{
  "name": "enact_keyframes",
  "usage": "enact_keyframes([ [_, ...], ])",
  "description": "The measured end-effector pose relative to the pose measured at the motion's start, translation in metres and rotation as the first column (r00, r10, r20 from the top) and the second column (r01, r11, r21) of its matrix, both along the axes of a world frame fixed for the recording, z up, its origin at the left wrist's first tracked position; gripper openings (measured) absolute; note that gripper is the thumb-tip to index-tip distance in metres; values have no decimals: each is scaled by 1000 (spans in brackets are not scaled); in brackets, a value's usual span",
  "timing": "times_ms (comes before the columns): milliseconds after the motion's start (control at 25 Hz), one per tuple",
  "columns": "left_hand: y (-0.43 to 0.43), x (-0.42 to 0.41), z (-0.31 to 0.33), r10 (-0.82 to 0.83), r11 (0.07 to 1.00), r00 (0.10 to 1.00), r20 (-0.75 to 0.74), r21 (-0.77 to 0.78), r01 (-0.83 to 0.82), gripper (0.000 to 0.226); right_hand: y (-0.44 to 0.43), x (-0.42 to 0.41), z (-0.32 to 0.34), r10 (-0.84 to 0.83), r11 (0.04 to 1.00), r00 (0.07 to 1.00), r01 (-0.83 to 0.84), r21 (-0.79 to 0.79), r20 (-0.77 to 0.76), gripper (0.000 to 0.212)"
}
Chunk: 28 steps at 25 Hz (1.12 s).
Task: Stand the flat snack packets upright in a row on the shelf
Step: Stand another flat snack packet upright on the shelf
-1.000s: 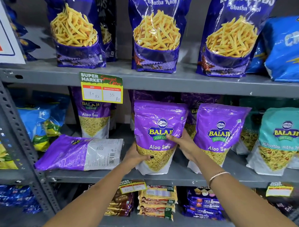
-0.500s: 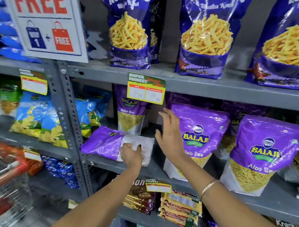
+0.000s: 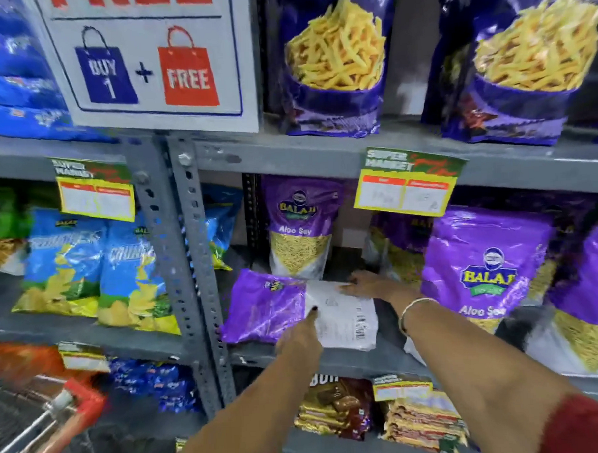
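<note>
A purple Aloo Sev packet (image 3: 267, 306) lies flat, back side up, at the left end of the grey middle shelf (image 3: 351, 361). My left hand (image 3: 301, 339) rests on the packet's near edge, thumb on its white label. My right hand (image 3: 368, 286) lies flat on the packet's far right corner. Whether either hand has closed around the packet is unclear. Behind it one Aloo Sev packet (image 3: 301, 226) stands upright. To the right, two more purple packets (image 3: 484, 269) (image 3: 592, 299) stand upright in a row.
A perforated grey upright post (image 3: 193, 265) borders the flat packet on its left. A price tag (image 3: 405, 187) hangs from the shelf above. Blue chip bags (image 3: 97, 269) fill the left bay. A red-handled trolley (image 3: 59, 408) stands at the lower left. Brown packets (image 3: 336, 409) lie below.
Both hands left the upright packet in the middle and moved left to the flat packet. My right hand has come down onto its far corner. The view has swung left.
</note>
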State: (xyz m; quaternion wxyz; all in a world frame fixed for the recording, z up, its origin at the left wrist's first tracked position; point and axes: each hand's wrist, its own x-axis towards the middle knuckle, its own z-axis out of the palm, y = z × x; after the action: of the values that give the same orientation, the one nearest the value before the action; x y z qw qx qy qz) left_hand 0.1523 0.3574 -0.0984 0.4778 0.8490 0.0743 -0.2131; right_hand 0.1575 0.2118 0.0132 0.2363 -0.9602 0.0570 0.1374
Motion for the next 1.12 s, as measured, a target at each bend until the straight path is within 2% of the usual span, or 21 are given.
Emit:
enact_keyframes([
  [80,-3,2,12,93,994,995,-43,-62,-96,67,1,9,0,37,995,993,-47,-90,-112,25],
  [120,-6,-4,20,46,999,996,-70,5,-46,56,0,14,0,48,992,989,-63,-112,-139,30],
  [160,-2,1,14,-2,992,999,-54,127,9,55,-1,19,1,54,991,985,-73,-113,-166,35],
  [200,5,-5,19,-48,983,999,16,177,44,62,-2,22,1,55,992,982,-75,-104,-183,44],
  [240,3,-1,15,40,998,999,15,56,-41,74,-2,24,2,60,991,978,-82,-105,-198,54],
  [280,2,-5,15,16,999,1000,14,50,-17,82,-2,25,2,64,992,978,-85,-98,-200,60],
  [320,-1,2,17,164,987,987,5,2,-164,83,-1,25,0,65,993,980,-82,-81,-186,60],
  [360,0,1,17,237,968,969,-72,-70,-242,77,0,23,0,61,996,982,-72,-54,-176,57],
  [440,-3,0,13,166,924,949,-269,-295,-245,62,-2,22,-2,77,997,984,-80,-10,-162,45],
  [480,-6,6,-1,182,866,936,-302,-402,-298,70,-3,19,-3,81,997,985,-81,10,-154,39],
  [560,-10,16,-20,312,677,867,-389,-549,-490,106,-4,10,-6,56,993,992,-44,113,-110,39],
  [600,-9,4,0,388,599,843,-374,-593,-538,111,-4,5,-10,22,982,996,-6,190,-83,42],
  [680,-2,-19,29,563,554,803,-195,-632,-542,94,-3,-6,-18,-68,939,997,58,340,19,42],
  [720,0,-22,39,617,606,786,-37,-615,-504,89,-1,-12,-21,-131,912,988,86,402,85,47],
  [760,5,-21,44,600,686,792,117,-585,-433,91,1,-18,-25,-206,875,967,114,470,150,47],
  [840,15,-11,57,402,872,824,400,-442,-211,103,6,-27,-40,-345,750,917,141,646,201,53],
  [880,21,-6,63,244,942,845,476,-324,-89,108,10,-31,-49,-388,693,896,131,709,215,62],
  [960,33,10,71,-45,994,846,531,-61,91,113,23,-33,-70,-447,618,862,103,780,240,86],
  [1000,38,18,71,-99,992,844,527,-12,123,113,28,-31,-82,-489,597,838,120,793,242,94],
  [1040,42,24,71,-104,992,841,531,-4,125,111,35,-30,-86,-531,586,815,154,795,233,95],
  [1120,48,33,66,-94,990,863,497,-48,135,103,42,-30,-81,-577,618,783,231,751,233,85],
])
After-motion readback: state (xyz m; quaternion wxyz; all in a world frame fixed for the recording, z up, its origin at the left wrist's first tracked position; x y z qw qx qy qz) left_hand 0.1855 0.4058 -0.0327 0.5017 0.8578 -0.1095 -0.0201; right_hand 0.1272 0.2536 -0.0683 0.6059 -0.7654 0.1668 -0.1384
